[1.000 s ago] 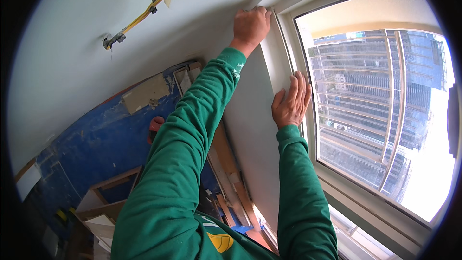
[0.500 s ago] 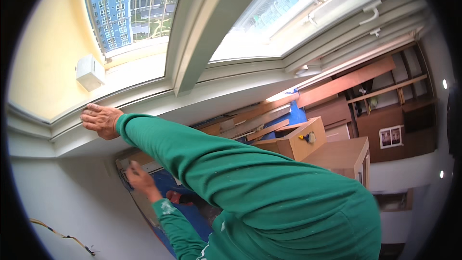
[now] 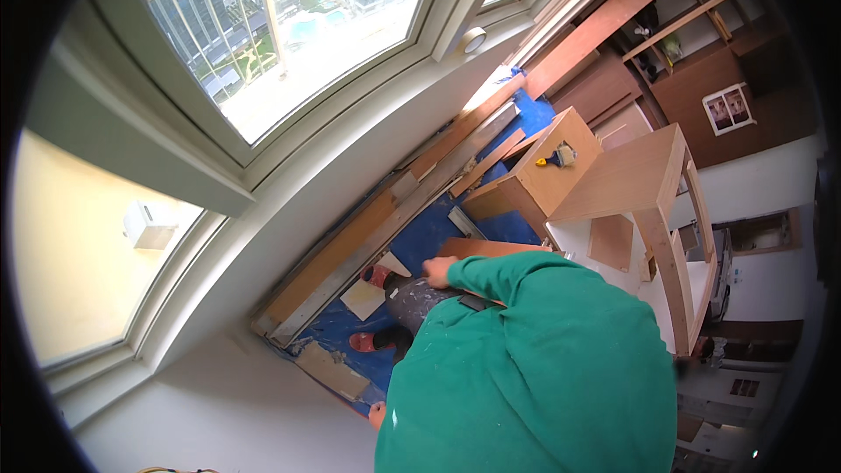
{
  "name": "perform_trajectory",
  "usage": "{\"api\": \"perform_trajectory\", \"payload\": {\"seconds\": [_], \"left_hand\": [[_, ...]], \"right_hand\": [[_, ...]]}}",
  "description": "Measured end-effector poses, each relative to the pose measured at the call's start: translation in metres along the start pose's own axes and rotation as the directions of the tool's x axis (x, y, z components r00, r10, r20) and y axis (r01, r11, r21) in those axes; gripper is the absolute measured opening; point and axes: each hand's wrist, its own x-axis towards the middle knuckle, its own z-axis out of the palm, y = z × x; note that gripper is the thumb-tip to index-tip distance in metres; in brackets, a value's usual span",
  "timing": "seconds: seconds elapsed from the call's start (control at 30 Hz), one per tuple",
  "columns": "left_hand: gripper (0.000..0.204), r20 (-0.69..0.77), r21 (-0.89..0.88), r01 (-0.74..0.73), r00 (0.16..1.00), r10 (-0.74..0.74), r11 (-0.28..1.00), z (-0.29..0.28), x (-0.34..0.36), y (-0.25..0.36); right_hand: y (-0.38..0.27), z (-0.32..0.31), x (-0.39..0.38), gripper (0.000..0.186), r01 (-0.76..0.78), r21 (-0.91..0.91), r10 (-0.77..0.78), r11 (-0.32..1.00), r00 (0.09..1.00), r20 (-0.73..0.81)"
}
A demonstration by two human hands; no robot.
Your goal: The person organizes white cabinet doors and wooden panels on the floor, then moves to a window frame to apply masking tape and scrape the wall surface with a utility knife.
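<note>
My right hand shows at the end of my green sleeve, beside my grey trouser leg and the near end of a brown board. Its fingers look curled, but I cannot make out whether it grips anything. Only a sliver of my left hand shows past my green torso, close to the white wall. My feet in red slippers stand on the blue floor covering.
Long wooden planks lie along the wall under the curved window. An open wooden box and a wooden frame unit stand to the right. A tape roll sits on the sill. A white tile and a cardboard piece lie by my feet.
Both hands have left the white panel and window frame. My head has swung down and away from the window; my right hand dropped to my thigh and my left to my side.
</note>
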Motion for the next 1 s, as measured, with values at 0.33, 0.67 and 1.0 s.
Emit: {"api": "perform_trajectory", "payload": {"seconds": [0.33,0.67,1.0], "left_hand": [[0.022,-0.053,0.162,-0.539,0.832,0.552,0.827,-0.082,0.046,0.214],[0.021,-0.067,0.588,-0.78,-0.309,0.949,-0.212,-0.183,0.043,0.639],[0.067,0.058,0.842,-0.511,-0.238,0.97,-0.175,-0.123,0.138,0.646]], "right_hand": [[0.12,0.097,-0.043,0.058,-0.5,0.66,0.217,0.561,0.858,0.465],[0.092,0.155,-0.077,0.056,-0.369,0.59,0.265,0.718,0.929,0.259],[0.061,0.284,-0.175,0.04,-0.353,0.879,0.425,0.321,0.883,0.199]]}}
